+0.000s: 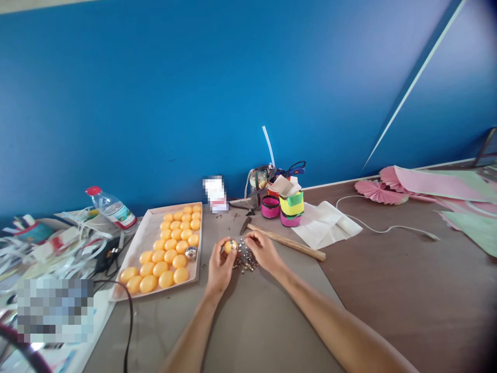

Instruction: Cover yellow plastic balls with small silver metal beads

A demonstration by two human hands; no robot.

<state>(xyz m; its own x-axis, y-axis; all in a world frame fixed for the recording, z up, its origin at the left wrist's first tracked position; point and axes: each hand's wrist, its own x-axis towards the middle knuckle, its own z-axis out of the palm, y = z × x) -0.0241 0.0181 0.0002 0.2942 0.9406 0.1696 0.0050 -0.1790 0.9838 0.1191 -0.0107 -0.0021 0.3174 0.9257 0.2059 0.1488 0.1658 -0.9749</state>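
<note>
My left hand [219, 267] is closed round an orange ping-pong ball [230, 245] that has a band of shiny silver pieces on it. Just right of the ball, my right hand [264, 252] has its fingertips pinched together; whatever is between them is too small to make out. Beneath and between both hands lies a loose pile of small silver studs [246, 261]. To the left, a shallow white tray [144, 228] holds rows of orange balls [160, 268] and one silver-covered ball [191, 253].
Behind my right hand lies a hammer [291, 242] with a wooden handle. Colourful containers [291, 207] and a white cloth or paper [330, 225] are farther back. A tilted bottle [116, 211] and tangled strips [73, 254] sit left; pink paper fans [382, 189] and a white cable [392, 228] right.
</note>
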